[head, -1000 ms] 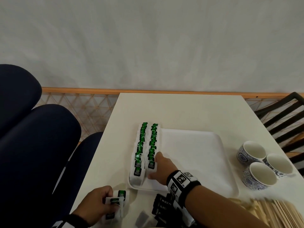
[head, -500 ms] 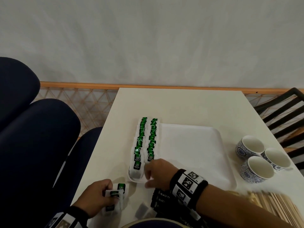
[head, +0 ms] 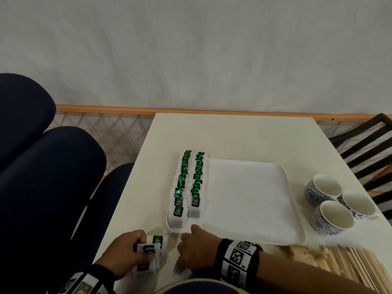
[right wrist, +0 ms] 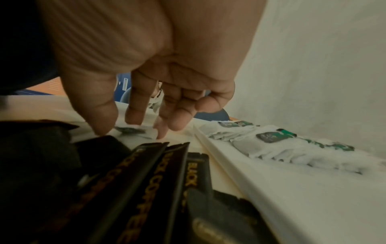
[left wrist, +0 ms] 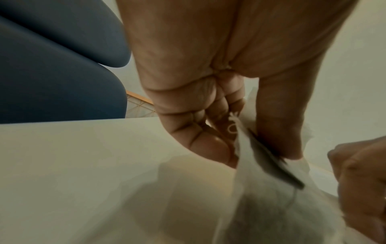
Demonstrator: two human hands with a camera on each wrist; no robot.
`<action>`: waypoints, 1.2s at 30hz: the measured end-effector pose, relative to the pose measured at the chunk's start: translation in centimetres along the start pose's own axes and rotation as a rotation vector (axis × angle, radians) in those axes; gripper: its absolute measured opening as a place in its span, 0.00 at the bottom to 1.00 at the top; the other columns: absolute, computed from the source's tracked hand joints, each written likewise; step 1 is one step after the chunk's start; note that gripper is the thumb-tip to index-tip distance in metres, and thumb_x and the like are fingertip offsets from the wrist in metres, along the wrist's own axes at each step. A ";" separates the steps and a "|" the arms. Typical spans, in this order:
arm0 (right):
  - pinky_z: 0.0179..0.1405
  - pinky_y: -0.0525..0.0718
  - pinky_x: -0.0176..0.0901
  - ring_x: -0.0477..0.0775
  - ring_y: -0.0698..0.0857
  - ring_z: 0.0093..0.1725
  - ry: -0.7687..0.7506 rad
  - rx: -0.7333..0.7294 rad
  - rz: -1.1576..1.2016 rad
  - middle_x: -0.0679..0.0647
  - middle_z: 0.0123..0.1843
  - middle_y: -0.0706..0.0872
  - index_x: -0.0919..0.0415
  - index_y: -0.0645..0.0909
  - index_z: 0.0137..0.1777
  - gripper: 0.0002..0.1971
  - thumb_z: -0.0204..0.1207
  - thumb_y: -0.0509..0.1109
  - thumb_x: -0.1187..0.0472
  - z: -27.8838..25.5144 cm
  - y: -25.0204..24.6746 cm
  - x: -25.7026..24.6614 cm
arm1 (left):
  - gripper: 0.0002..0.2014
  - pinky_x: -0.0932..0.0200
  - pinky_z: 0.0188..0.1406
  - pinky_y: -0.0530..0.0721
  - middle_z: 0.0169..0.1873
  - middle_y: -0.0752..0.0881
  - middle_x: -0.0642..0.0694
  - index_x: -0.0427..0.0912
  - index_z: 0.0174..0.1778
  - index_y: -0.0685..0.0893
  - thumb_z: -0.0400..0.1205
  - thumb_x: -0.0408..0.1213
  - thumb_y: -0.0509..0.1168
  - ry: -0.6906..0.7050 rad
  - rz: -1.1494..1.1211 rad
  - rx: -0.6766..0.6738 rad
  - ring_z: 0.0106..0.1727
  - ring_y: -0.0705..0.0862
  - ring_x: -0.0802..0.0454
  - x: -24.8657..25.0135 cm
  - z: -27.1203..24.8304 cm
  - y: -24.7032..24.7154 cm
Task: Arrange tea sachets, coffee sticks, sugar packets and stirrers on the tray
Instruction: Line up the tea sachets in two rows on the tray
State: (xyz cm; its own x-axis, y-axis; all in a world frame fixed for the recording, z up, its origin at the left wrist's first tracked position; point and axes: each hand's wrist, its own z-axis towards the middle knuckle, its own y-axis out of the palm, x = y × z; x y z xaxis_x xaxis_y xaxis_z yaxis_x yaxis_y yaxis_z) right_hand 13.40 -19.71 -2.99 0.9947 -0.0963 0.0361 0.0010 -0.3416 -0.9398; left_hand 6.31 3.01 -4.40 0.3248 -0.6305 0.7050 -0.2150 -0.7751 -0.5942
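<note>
A white tray [head: 254, 198] lies on the table with two rows of green tea sachets [head: 182, 183] along its left side. My left hand [head: 135, 249] rests on the table before the tray's front-left corner and pinches a small stack of tea sachets [head: 148, 257] between thumb and fingers [left wrist: 277, 132]. My right hand [head: 186, 247] is just right of it. Its fingers point down, spread over one loose tea sachet [right wrist: 133, 131] that lies flat on the table. Black coffee sticks [right wrist: 158, 181] lie under the right wrist, hidden in the head view.
Three blue-patterned cups [head: 324, 187] stand right of the tray. A pile of wooden stirrers [head: 350, 266] lies at the front right. Dark blue chairs [head: 53, 177] stand left of the table, a black chair [head: 369, 149] at the far right.
My right hand has drawn back from the front of the sachet rows on the tray to the table beside my left hand. The left hand has kept its stack.
</note>
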 end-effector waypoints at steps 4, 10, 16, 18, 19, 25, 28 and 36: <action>0.43 0.67 0.48 0.58 0.82 0.49 0.087 0.025 0.048 0.55 0.51 0.86 0.50 0.84 0.62 0.17 0.83 0.60 0.44 -0.3 -0.5 0.3 | 0.19 0.65 0.27 0.68 0.22 0.80 0.52 0.58 0.26 0.75 0.67 0.35 0.79 0.013 0.014 0.021 0.23 0.71 0.62 0.1 0.0 -0.1; 0.49 0.82 0.42 0.49 0.84 0.43 0.389 0.258 0.765 0.51 0.46 0.88 0.56 0.87 0.50 0.12 0.78 0.65 0.51 -1.7 -1.1 1.7 | 0.19 0.64 0.27 0.68 0.22 0.78 0.50 0.56 0.25 0.75 0.67 0.33 0.79 -0.002 -0.018 0.039 0.24 0.70 0.60 -0.3 -0.2 -0.3; 0.45 0.74 0.39 0.52 0.79 0.46 0.685 0.271 0.881 0.50 0.46 0.82 0.56 0.79 0.48 0.05 0.81 0.66 0.56 -2.7 -2.0 6.0 | 0.19 0.65 0.27 0.68 0.22 0.78 0.51 0.57 0.26 0.75 0.66 0.35 0.79 0.007 -0.006 0.029 0.24 0.70 0.61 -0.4 -0.2 -0.2; 0.45 0.73 0.39 0.53 0.78 0.46 0.744 0.210 0.856 0.55 0.50 0.84 0.60 0.81 0.50 0.07 0.81 0.66 0.56 -2.4 -1.5 6.9 | 0.18 0.65 0.27 0.67 0.23 0.78 0.51 0.58 0.27 0.75 0.66 0.37 0.80 0.012 0.005 0.028 0.24 0.70 0.62 -0.2 -0.1 -0.1; 0.45 0.73 0.40 0.53 0.78 0.47 0.764 0.193 0.857 0.56 0.52 0.85 0.61 0.82 0.53 0.09 0.81 0.66 0.56 -2.1 -1.3 7.3 | 0.18 0.66 0.27 0.67 0.23 0.79 0.51 0.57 0.27 0.75 0.66 0.37 0.80 0.012 0.005 0.030 0.24 0.70 0.62 -0.2 -0.1 -0.2; 0.42 0.75 0.40 0.53 0.78 0.44 0.880 0.204 0.795 0.52 0.45 0.81 0.55 0.77 0.39 0.08 0.81 0.65 0.57 -0.5 -0.6 8.1 | 0.18 0.65 0.26 0.64 0.21 0.77 0.52 0.58 0.26 0.74 0.65 0.38 0.79 0.004 0.008 0.040 0.24 0.68 0.61 0.0 -0.1 -0.4; 0.43 0.77 0.41 0.54 0.78 0.44 0.905 0.179 0.753 0.56 0.49 0.85 0.58 0.81 0.48 0.05 0.80 0.66 0.58 -0.1 -0.8 8.4 | 0.17 0.66 0.26 0.64 0.22 0.77 0.53 0.59 0.26 0.74 0.65 0.40 0.78 -0.005 0.019 0.029 0.24 0.68 0.61 -0.1 -0.1 -0.4; 0.46 0.77 0.44 0.54 0.76 0.47 0.930 0.318 0.836 0.50 0.49 0.73 0.56 0.71 0.59 0.18 0.75 0.75 0.56 -0.2 -0.6 7.9 | 0.18 0.68 0.25 0.64 0.21 0.78 0.54 0.59 0.28 0.74 0.68 0.38 0.78 0.000 0.031 0.026 0.23 0.69 0.62 0.3 -0.2 -0.3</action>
State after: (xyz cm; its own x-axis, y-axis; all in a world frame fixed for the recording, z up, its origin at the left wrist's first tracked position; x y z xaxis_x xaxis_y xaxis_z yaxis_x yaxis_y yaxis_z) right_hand 21.24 -20.47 -2.07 0.2601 -0.8270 -0.4984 -0.4318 0.3621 -0.8261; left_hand 6.34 3.06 -3.93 0.3183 -0.6543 0.6860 -0.2012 -0.7537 -0.6256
